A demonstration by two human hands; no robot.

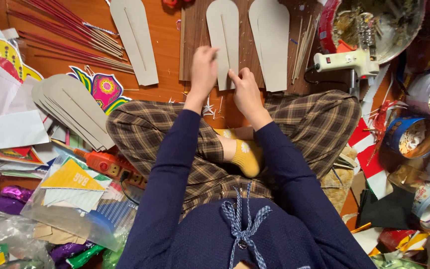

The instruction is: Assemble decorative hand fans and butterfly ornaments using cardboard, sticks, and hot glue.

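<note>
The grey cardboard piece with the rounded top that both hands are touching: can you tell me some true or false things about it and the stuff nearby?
1. Both hands, left hand and right hand, touch the grey rounded cardboard piece. True.
2. The white glue gun lies by the left hand. False: it lies to the right.
3. The thin red sticks lie at upper left. True.
4. The sock is blue. False: yellow.

Card piece (223, 40) under my hands on board (195, 45), twin piece (270, 40) right, glue gun (347, 61) further right, stack (70, 107) left.
</note>
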